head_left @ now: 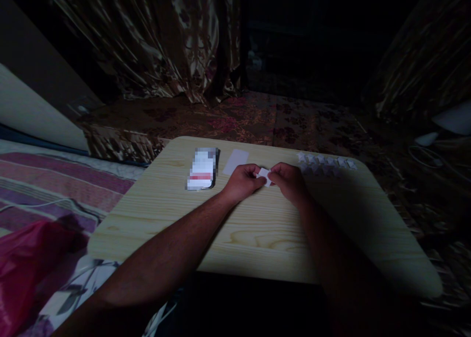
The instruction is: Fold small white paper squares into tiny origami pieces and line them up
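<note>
Between my two hands is a small white piece of paper [264, 175], held just above the wooden table [257, 234]. My left hand [245, 181] pinches its left side between thumb and fingers. On the opposite side, my right hand [289, 179] grips it with thumb and forefinger. A flat white paper sheet [236, 161] lies just beyond my left hand. To the right of my right hand, several small folded white paper pieces [321, 160] are set out in two rows. Whether the held paper has folds is too small to tell.
A phone [201, 169] with its screen lit lies on the table's left part. Left of the table is a bed with a striped cover [69, 180] and a pink bag [31, 263]. Patterned curtains [195, 38] hang behind, and a white lamp [454, 118] stands at the right.
</note>
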### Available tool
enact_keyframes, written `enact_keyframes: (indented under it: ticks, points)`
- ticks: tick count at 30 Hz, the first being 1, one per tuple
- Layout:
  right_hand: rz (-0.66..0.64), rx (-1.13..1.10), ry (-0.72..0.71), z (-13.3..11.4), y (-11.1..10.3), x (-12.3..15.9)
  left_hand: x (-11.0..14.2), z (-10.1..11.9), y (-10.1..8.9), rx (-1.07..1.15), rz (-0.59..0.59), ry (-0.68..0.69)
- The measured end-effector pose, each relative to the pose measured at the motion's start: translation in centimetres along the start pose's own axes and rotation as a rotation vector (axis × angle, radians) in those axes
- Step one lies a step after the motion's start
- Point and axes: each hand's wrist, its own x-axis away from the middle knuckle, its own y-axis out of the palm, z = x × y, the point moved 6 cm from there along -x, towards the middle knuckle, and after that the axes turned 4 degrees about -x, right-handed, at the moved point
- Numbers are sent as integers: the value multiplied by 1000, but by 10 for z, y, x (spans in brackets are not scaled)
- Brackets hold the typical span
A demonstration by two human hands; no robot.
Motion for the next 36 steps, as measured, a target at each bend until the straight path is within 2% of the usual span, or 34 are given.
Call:
enact_keyframes:
  ticks: [7,18,23,36]
  points:
    - [20,50,-4,-3,-3,0,2,3,1,-53,6,32]
    - [3,49,-39,-5,-3,2,1,4,4,7,-61,2]
    - [0,70,-55,-5,-2,2,2,5,4,63,-47,-19]
    - [6,77,-90,-8,-3,4,2,3,4,-12,-8,8]
